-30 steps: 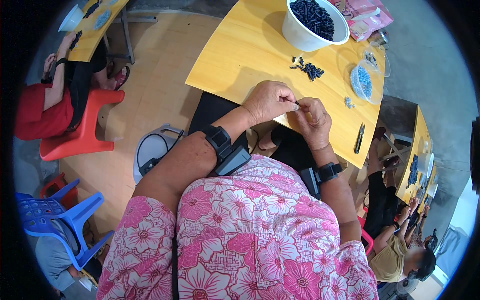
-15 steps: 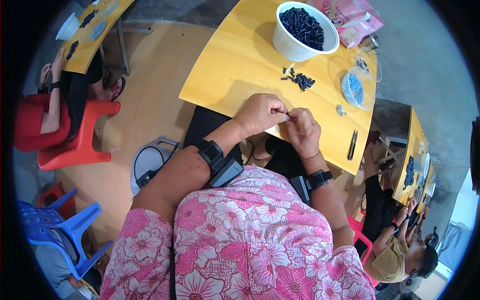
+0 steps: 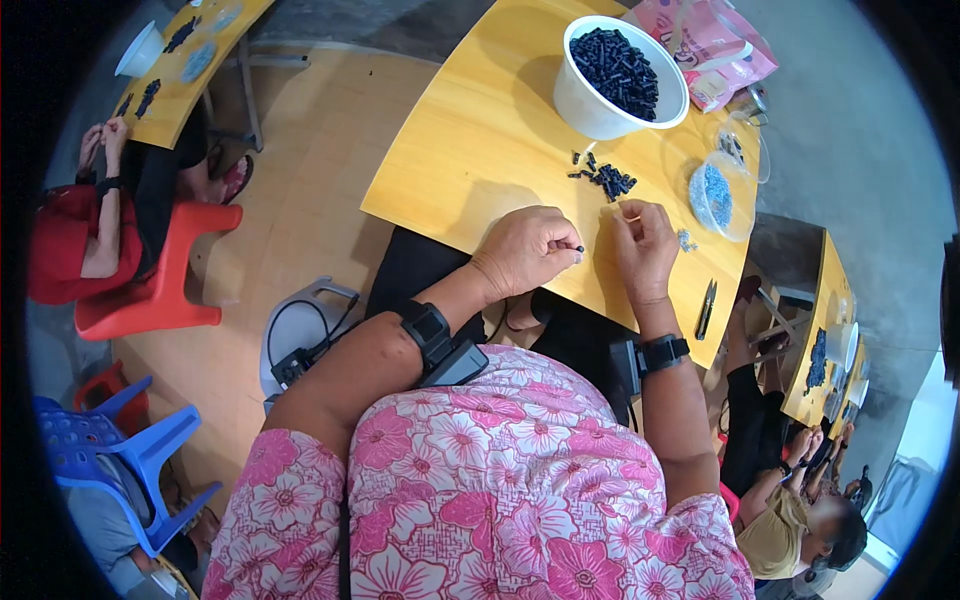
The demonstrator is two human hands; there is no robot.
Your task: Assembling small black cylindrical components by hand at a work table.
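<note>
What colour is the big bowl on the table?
White, seen in the head view: the bowl holds small black pieces.

Plenty of bare yellow wooden desk open to the left of the left hand, nothing in the way there. Straight ahead gets crowded: small heap of black plastic bits, then the white round bowl of black pieces. Right of the right hand, clear round tub of blue bits and black clippers near the edge.

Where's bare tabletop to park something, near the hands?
Free: the yellow table left of the white bowl, above the left hand. Crowded: right side, with the loose black pieces, clear bag of blue bits and right hand.
</note>
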